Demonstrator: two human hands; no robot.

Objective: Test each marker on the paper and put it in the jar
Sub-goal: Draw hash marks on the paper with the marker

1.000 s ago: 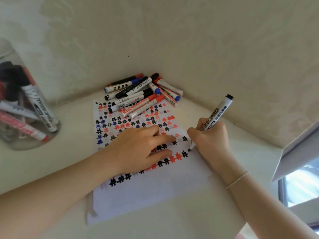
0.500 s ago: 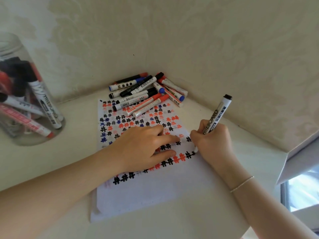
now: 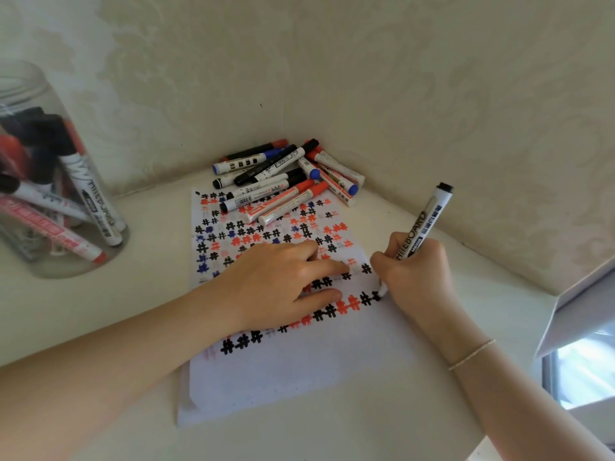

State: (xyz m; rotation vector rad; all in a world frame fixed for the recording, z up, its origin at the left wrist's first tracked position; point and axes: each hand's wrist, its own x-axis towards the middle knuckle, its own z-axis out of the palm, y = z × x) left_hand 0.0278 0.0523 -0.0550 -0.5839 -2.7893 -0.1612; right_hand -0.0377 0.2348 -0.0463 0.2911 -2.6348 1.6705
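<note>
Since a second ago my right hand (image 3: 419,271) has slid the whiteboard marker (image 3: 420,232) a little along the row, and a fresh black mark sits under its tip at the sheet's right edge. That hand grips the marker; my left hand (image 3: 283,284) lies flat with straight fingers, pinning the paper (image 3: 283,377). To do this well I'd keep the strokes short and the sheet held down, then cap the marker before carrying it left to the jar (image 3: 56,181). Untested markers (image 3: 286,178) wait piled in the corner.

A thin bracelet (image 3: 472,355) circles the wrist; patterned wall (image 3: 366,78) behind.
</note>
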